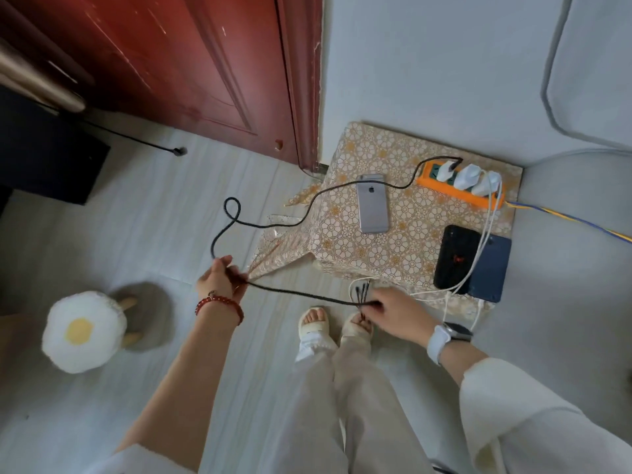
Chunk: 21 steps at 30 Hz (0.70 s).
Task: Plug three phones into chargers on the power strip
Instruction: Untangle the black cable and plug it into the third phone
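Observation:
An orange power strip (444, 189) lies at the back of a small table with a floral cloth (403, 213), carrying three white chargers (468, 175). A silver phone (372, 203) lies face down mid-table. A black phone (456, 258) and a dark blue phone (490, 268) lie at the right, with white cables (485, 227) running over them. A black cable (307, 206) runs from the left charger, loops off the table and passes through my left hand (220, 278). My right hand (393, 313) grips the same cable at its multi-plug end (362, 294).
A red-brown door (171, 63) stands behind the table's left corner. A fried-egg shaped stool (83, 331) sits on the floor at the left. A blue-yellow cord (567, 217) leaves the strip to the right. My sandalled feet (333, 328) stand just before the table.

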Available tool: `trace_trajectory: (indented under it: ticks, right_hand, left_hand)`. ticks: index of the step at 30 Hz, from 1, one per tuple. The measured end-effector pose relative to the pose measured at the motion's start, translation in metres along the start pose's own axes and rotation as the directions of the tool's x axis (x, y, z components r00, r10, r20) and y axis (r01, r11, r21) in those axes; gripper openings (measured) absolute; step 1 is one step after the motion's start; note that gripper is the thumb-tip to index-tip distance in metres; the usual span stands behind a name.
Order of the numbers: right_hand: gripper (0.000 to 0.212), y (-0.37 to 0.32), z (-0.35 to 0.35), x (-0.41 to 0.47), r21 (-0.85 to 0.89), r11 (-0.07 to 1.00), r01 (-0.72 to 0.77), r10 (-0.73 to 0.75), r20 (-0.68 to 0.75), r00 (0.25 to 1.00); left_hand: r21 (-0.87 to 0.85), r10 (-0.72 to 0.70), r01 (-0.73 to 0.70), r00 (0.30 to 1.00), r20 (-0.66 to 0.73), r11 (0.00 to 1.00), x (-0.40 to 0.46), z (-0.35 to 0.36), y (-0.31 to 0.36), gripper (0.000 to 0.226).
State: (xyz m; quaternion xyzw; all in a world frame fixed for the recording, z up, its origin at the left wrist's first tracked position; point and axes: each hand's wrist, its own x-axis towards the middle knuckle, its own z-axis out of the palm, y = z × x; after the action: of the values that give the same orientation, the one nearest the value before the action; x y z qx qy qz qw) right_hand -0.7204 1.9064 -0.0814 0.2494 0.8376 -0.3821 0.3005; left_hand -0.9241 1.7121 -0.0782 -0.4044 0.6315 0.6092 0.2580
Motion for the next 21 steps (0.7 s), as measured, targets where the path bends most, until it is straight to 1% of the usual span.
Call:
trace_trajectory:
  ticks: [1,3,4,5,6,7,8,9,10,11,12,13,14,15,16,17,19,20,21]
  right_hand:
    - [0.024,0.010,-0.004,-0.001,-0.022,0.998,-0.058,0.056,-0.062,0.996]
    - [0.024,0.030,-0.010,-0.007,0.051,0.986,-0.161,0.168,-0.178,0.970]
    - [0.027,0.037,-0.012,-0.010,0.096,0.981,-0.168,0.185,-0.214,0.959]
    - [0.027,0.040,-0.013,-0.012,0.122,0.982,-0.141,0.166,-0.229,0.959]
    - [0.022,0.039,-0.013,-0.013,0.136,0.986,-0.096,0.125,-0.224,0.966]
    - [0.014,0.034,-0.012,-0.013,0.139,0.990,-0.031,0.060,-0.205,0.977]
    - [0.018,0.025,-0.011,-0.012,0.138,0.990,0.024,0.000,-0.171,0.985]
    - [0.027,0.015,-0.008,-0.011,0.138,0.988,0.066,-0.049,-0.123,0.991]
    - [0.034,0.005,-0.007,-0.008,0.149,0.986,0.077,-0.069,-0.062,0.996]
    - [0.039,-0.006,-0.007,-0.005,0.161,0.984,0.078,-0.078,-0.008,0.997]
    - [0.042,-0.017,-0.008,-0.002,0.180,0.980,0.079,-0.085,0.025,0.996]
    - [0.043,-0.027,-0.010,0.001,0.208,0.974,0.092,-0.101,0.031,0.994]
    - [0.043,-0.036,-0.013,0.003,0.241,0.965,0.105,-0.115,0.026,0.993]
    - [0.042,-0.043,-0.016,0.005,0.277,0.954,0.118,-0.128,0.018,0.992]
    - [0.042,-0.047,-0.021,0.006,0.311,0.943,0.121,-0.131,0.011,0.991]
    - [0.042,-0.049,-0.025,0.007,0.347,0.931,0.112,-0.124,0.014,0.992]
    - [0.042,-0.048,-0.032,0.005,0.390,0.917,0.080,-0.106,0.045,0.993]
    - [0.043,-0.045,-0.034,0.003,0.389,0.918,0.069,-0.101,0.062,0.993]
    - [0.043,-0.042,-0.036,0.002,0.379,0.924,0.061,-0.097,0.077,0.992]
  left_hand:
    - [0.028,-0.009,0.011,0.997,-0.079,1.000,0.008,-0.010,-0.002,0.026]
    - [0.138,0.009,0.018,0.981,-0.194,0.990,0.023,-0.030,-0.005,0.026]
    - [0.223,0.016,0.031,0.979,-0.205,0.974,0.029,-0.037,-0.005,0.025]
    - [0.348,0.005,0.058,0.984,-0.178,0.936,0.034,-0.041,-0.007,0.022]
    - [0.517,-0.011,0.081,0.991,-0.135,0.852,0.034,-0.042,-0.010,0.020]
    - [0.690,0.001,0.073,0.994,-0.106,0.720,0.032,-0.041,-0.013,0.029]
    - [0.804,0.083,0.007,0.994,-0.069,0.595,0.026,-0.036,-0.018,0.044]
    - [0.842,0.200,-0.136,0.979,0.034,0.522,0.014,-0.028,-0.021,0.053]
    - [0.808,0.293,-0.324,0.936,0.197,0.493,-0.002,-0.017,-0.024,0.054]
    - [0.720,0.347,-0.515,0.854,0.387,0.465,-0.016,-0.006,-0.027,0.051]
    - [0.635,0.337,-0.656,0.755,0.563,0.409,-0.028,0.004,-0.032,0.048]
    - [0.580,0.271,-0.754,0.654,0.707,0.308,-0.039,0.012,-0.039,0.049]
    - [0.543,0.180,-0.822,0.568,0.803,0.174,-0.044,0.017,-0.045,0.054]
    - [0.518,0.082,-0.854,0.520,0.850,0.044,-0.045,0.020,-0.049,0.058]
    - [0.504,0.002,-0.862,0.504,0.864,-0.050,-0.045,0.022,-0.052,0.058]
    - [0.492,-0.047,-0.863,0.500,0.865,-0.113,-0.044,0.024,-0.054,0.057]
    - [0.469,-0.054,-0.862,0.486,0.872,-0.192,-0.041,0.025,-0.056,0.049]
    - [0.453,-0.037,-0.866,0.470,0.882,-0.210,-0.040,0.024,-0.055,0.041]
    - [0.442,-0.018,-0.873,0.455,0.890,-0.209,-0.039,0.024,-0.054,0.032]
